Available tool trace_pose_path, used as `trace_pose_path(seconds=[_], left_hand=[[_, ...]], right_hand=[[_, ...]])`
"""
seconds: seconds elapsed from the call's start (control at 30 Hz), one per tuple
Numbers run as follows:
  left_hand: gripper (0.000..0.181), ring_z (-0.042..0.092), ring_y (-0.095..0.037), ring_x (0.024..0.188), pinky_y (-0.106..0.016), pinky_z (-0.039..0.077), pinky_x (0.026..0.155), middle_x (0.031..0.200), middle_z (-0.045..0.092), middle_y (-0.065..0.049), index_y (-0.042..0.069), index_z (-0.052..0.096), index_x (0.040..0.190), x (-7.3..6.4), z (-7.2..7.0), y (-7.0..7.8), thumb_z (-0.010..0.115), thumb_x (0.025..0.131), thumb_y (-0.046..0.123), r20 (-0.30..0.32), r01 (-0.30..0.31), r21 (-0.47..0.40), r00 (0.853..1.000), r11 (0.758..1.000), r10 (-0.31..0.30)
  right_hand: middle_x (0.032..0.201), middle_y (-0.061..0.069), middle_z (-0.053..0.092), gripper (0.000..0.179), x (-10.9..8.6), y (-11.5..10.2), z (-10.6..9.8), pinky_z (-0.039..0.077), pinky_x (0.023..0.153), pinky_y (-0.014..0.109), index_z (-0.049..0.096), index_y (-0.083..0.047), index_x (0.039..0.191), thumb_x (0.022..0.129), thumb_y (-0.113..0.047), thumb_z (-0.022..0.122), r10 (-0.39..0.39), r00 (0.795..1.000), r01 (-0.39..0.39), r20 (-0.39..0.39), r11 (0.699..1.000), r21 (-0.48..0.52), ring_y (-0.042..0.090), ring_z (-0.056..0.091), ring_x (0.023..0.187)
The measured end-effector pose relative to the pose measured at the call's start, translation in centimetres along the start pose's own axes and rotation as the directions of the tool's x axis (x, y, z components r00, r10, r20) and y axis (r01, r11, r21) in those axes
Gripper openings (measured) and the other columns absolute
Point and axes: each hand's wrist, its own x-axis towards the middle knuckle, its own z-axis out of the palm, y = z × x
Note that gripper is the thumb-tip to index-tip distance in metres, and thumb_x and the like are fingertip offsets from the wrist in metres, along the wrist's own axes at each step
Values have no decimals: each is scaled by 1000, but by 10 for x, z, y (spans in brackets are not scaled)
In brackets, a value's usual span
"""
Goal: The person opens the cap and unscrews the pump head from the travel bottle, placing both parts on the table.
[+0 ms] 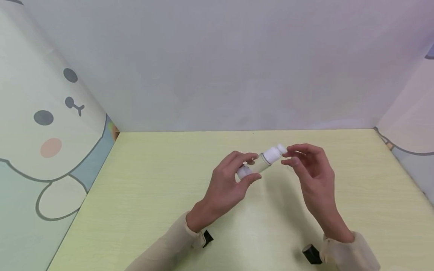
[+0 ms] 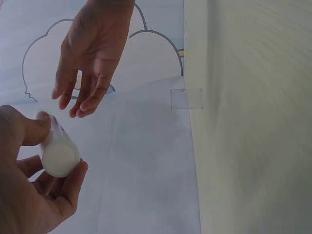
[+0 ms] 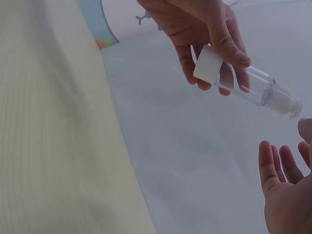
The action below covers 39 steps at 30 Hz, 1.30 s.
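My left hand [image 1: 225, 175] holds a clear pump bottle [image 1: 261, 164] above the table, thumb on one side and fingers on the other. The bottle is tilted, its white pump head [image 1: 273, 153] up and to the right. Seen from the left wrist, the round white base [image 2: 60, 158] faces the camera. The right wrist view shows the see-through body [image 3: 256, 85] between the white base and the pump. Just past the pump end is my right hand [image 1: 313, 175], its fingers loosely bent with nothing between them.
Below the hands lies a pale wood-grain table [image 1: 152, 180]. A plain light wall [image 1: 217, 75] rises behind it, and cartoon-printed panels [image 1: 44, 94] stand at both sides. Black pieces [image 1: 312, 254] sit at the sleeve cuffs.
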Motion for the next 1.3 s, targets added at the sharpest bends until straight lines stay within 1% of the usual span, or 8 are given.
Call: trace_pose_path(seconds=[0.27,0.43,0.63,0.73,0.83,0.97,1.1,1.3], left_hand=[[40,65,-12,98,-15,54,78,108,68,-4,9,68,125,-2,4,1,84,89,16,17,-16,14,1000,1000,16],[41,65,-12,97,-16,53,77,108,69,-5,10,68,124,-3,6,2,85,88,16,19,-16,18,1000,1000,15],[41,63,-11,92,-16,51,76,107,68,-4,10,68,122,-4,9,2,87,86,17,21,-20,23,1000,1000,19],[41,62,-11,93,-15,51,76,107,67,-3,11,67,122,-5,12,3,87,86,18,23,-26,32,999,999,25],[41,62,-11,95,-15,50,77,108,67,-3,12,66,121,-6,14,3,87,86,19,17,-38,57,999,998,37],[41,62,-13,95,-15,50,77,108,67,-3,11,66,121,-6,16,3,87,86,20,5,-53,95,999,994,53],[41,60,-13,94,-16,50,77,107,67,-3,11,65,121,-7,18,3,87,87,20,5,-61,116,998,991,61],[42,59,-14,93,-16,50,76,107,66,-2,11,65,119,-7,18,3,88,86,23,-9,-83,165,996,983,86]], right_hand=[[131,19,60,39,-3,-8,10,60,94,30,41,20,136,97,23,49,-16,999,14,31,999,52,25,66,115],[132,15,60,40,-6,-8,15,60,94,28,44,17,136,97,22,51,9,1000,-9,9,999,51,23,66,115],[129,15,60,44,-9,-5,22,57,96,23,49,16,131,90,30,53,-22,999,26,-38,993,117,24,64,117],[128,15,59,44,-10,-6,26,57,97,22,50,16,130,89,30,54,-22,998,29,-65,994,108,24,64,115],[125,12,60,42,-11,-9,28,56,97,21,50,15,129,89,28,57,10,995,-5,-100,999,54,21,63,112],[121,8,61,42,-12,-14,32,56,94,19,51,13,129,90,23,63,88,983,-95,-160,995,-33,18,63,108],[117,8,60,44,-13,-16,37,56,92,18,50,12,130,90,22,63,135,971,-146,-199,989,-37,18,62,107],[115,12,61,44,-15,-15,41,58,89,20,51,10,128,88,25,64,145,966,-144,-215,989,22,20,64,105]])
